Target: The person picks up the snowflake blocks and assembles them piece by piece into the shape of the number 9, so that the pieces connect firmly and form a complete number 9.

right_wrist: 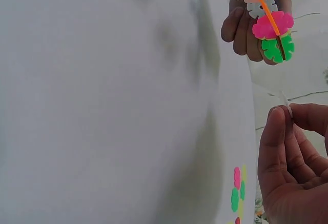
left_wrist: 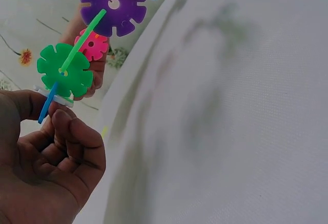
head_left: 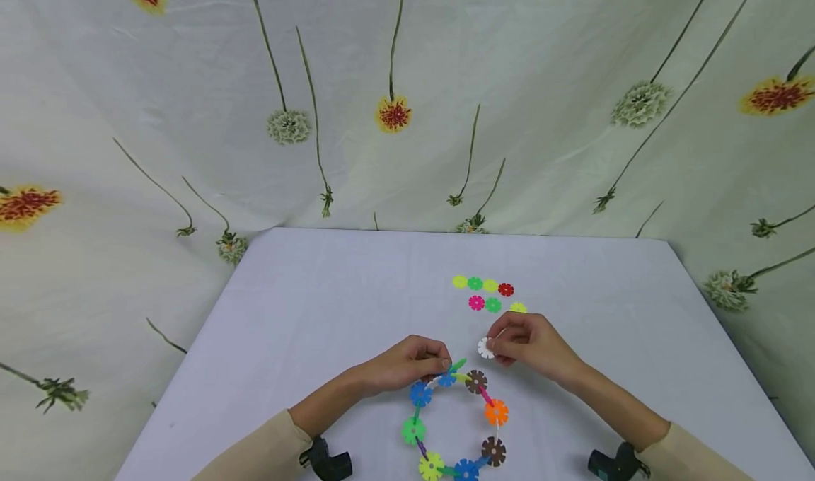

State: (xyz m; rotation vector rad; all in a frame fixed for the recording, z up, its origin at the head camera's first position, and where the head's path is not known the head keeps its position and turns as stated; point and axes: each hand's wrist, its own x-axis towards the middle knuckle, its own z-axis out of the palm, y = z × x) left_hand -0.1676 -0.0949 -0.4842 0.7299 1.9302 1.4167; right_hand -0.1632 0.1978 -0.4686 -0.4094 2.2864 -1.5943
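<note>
A ring of slotted, interlocking plastic discs, with an orange disc (head_left: 496, 412) on its right and a green disc (head_left: 413, 430) on its left, is in front of the person. At the ring's far side my left hand (head_left: 407, 362) pinches it between thumb and fingers. In the left wrist view, the pinch is beside a green disc (left_wrist: 77, 83), below a purple disc (left_wrist: 97, 1). To the right, my right hand (head_left: 535, 343) pinches a loose white disc (head_left: 485, 348), apart from the ring. That disc shows edge-on in the right wrist view.
Several loose discs lie flat in rows beyond the right hand, among them a red disc (head_left: 506, 289) and a pink disc (head_left: 476, 303). The white-covered table (head_left: 305, 290) meets a flower-patterned cloth (head_left: 541, 64) behind and at the sides.
</note>
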